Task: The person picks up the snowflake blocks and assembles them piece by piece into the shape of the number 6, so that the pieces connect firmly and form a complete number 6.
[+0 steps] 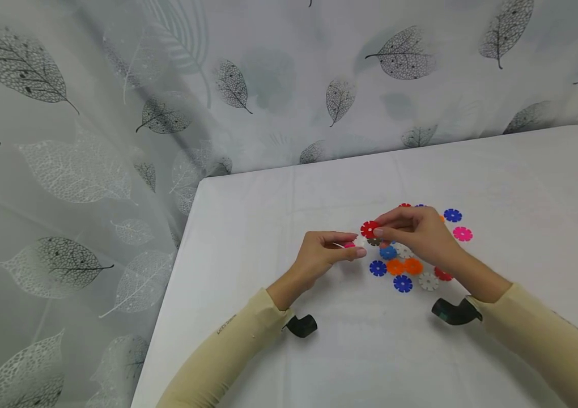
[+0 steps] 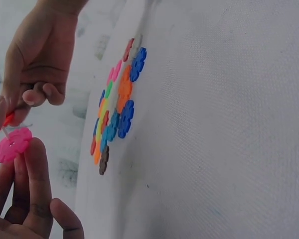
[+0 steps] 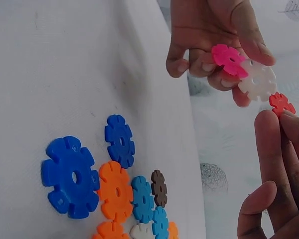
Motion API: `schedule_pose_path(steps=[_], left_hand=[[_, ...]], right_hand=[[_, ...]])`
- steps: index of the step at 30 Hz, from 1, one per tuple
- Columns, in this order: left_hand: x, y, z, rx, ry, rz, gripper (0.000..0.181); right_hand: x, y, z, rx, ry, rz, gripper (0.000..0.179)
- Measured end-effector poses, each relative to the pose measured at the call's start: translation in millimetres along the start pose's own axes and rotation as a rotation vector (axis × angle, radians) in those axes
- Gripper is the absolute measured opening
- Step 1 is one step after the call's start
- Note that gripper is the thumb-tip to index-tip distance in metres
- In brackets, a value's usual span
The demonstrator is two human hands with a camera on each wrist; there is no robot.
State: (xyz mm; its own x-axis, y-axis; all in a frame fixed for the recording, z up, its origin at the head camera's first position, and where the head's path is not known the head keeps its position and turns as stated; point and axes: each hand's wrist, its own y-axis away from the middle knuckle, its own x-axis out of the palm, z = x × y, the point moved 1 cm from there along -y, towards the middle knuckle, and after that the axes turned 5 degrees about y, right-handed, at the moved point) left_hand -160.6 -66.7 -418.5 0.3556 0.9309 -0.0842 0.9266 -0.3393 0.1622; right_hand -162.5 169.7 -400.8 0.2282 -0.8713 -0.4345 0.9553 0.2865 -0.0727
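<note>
My left hand [image 1: 314, 258] pinches a white notched flower-shaped disc [image 3: 257, 82] that has a pink disc [image 3: 229, 59] at its side. Thumb and fingers of my right hand [image 1: 424, 232] pinch a red notched disc [image 1: 369, 229]. In the right wrist view the red disc's edge meets the rim of the white one. Both hands are raised above the white table. Just below them lie loose discs, among them a brown one [image 3: 159, 188], a light blue one [image 1: 388, 253] and an orange one [image 3: 115, 191].
Dark blue discs [image 1: 403, 284] lie at the near side of the scattered group, with a white one [image 1: 429, 281] beside them. A pink disc [image 1: 463, 233] and a blue disc [image 1: 453, 215] sit at its far right. Behind the white-covered table [image 1: 248, 215] hangs a leaf-patterned curtain [image 1: 279, 85].
</note>
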Motion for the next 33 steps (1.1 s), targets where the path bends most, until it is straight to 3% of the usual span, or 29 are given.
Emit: schedule_pose_path(steps=[10, 22, 29, 33], left_hand=[[3.6, 0.7, -2.6, 0.031, -0.006, -0.02, 0.038], [4.9, -1.3, -4.2, 0.14, -0.024, -0.063, 0.031], [5.5, 0.1, -4.1, 0.123, -0.016, -0.066, 0.034], [4.9, 0.6, -4.6, 0.103, -0.068, -0.058, 0.038]], right_hand=[[7.7, 1.7, -0.8, -0.038, -0.048, -0.029, 0.025], [19.5, 2.4, -1.8, -0.135, -0.114, -0.121, 0.013], [22.7, 3.9, -3.5, -0.124, -0.148, -0.123, 0.013], [21.9, 5.1, -4.1, -0.12, -0.12, -0.125, 0.015]])
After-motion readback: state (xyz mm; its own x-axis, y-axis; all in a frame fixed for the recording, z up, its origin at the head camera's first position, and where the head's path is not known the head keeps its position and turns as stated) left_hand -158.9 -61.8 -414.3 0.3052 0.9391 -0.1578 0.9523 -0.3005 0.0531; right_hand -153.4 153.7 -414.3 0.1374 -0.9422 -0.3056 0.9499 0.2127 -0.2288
